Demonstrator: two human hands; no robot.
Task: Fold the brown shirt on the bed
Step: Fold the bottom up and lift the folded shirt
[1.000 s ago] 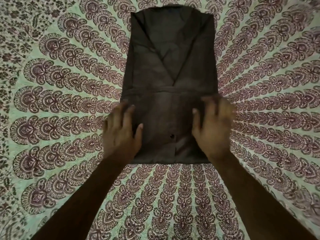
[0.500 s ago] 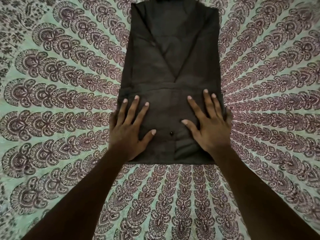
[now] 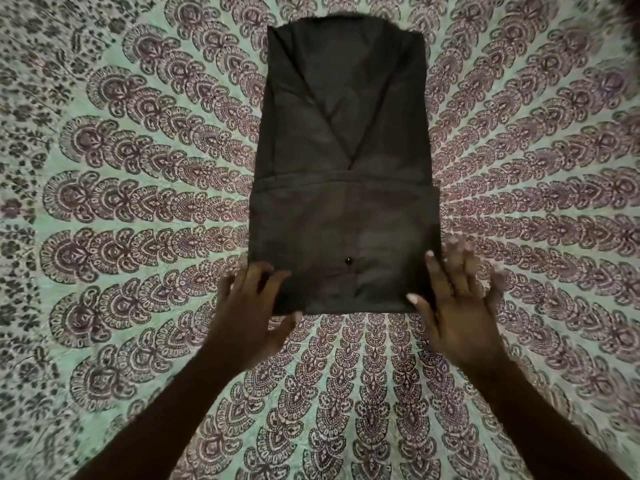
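One bed [image 3: 138, 202] fills the view, covered by a green spread printed with rings of dark red paisley. One brown shirt [image 3: 346, 168] lies flat on it, in the middle and toward the far side. It is already folded into a tall, narrow rectangle, with its sides turned in to form a V and a band folded across below that.

Two bare arms reach in from the near edge, one to each near corner of the shirt. The right grip [image 3: 457, 306], a bare hand, is released. Its fingers are straight and spread, with the thumb and first finger lying on the shirt's near right corner and the other fingers over the spread just beside the edge. The left grip [image 3: 252, 306], the other bare hand, is at the near left corner with fingers bent over the cloth and the thumb by the hem. Blur hides whether it pinches the corner or only rests there.

One small dark button [image 3: 348, 260] shows on the shirt, between the two hands.
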